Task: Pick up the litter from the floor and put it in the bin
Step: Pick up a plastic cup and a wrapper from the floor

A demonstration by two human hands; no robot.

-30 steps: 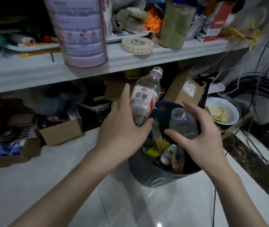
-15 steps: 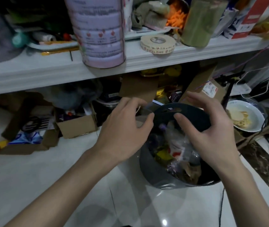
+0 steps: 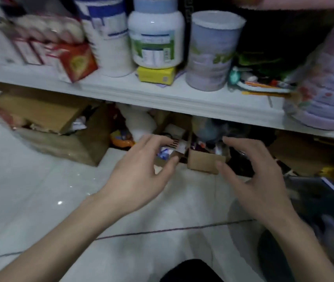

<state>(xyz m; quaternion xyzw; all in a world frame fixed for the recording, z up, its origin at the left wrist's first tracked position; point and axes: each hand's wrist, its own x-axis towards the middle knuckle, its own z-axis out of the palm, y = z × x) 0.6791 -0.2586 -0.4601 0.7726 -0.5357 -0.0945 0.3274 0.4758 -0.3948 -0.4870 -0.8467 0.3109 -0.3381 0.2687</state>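
Both hands hover over the white tiled floor (image 3: 40, 190), empty, fingers spread. My left hand (image 3: 141, 176) is at the centre, its fingertips in front of a small open cardboard box (image 3: 204, 162) that holds blue and white scraps. My right hand (image 3: 251, 180) is to the right of that box. The dark bin (image 3: 280, 255), stuffed with bottles and wrappers, is blurred at the lower right, partly behind my right forearm. No loose litter shows plainly on the floor.
A white shelf (image 3: 162, 94) crosses the view above the hands, loaded with tins, a white jar (image 3: 156, 37) and a red packet (image 3: 76, 62). Cardboard boxes (image 3: 60, 131) and clutter fill the space beneath it. A thin cable (image 3: 162, 231) runs across the floor.
The two bottles dropped from my hands into the bin. The view then swung left, so the bin slid to the lower right, and both empty hands moved towards the boxes under the shelf.
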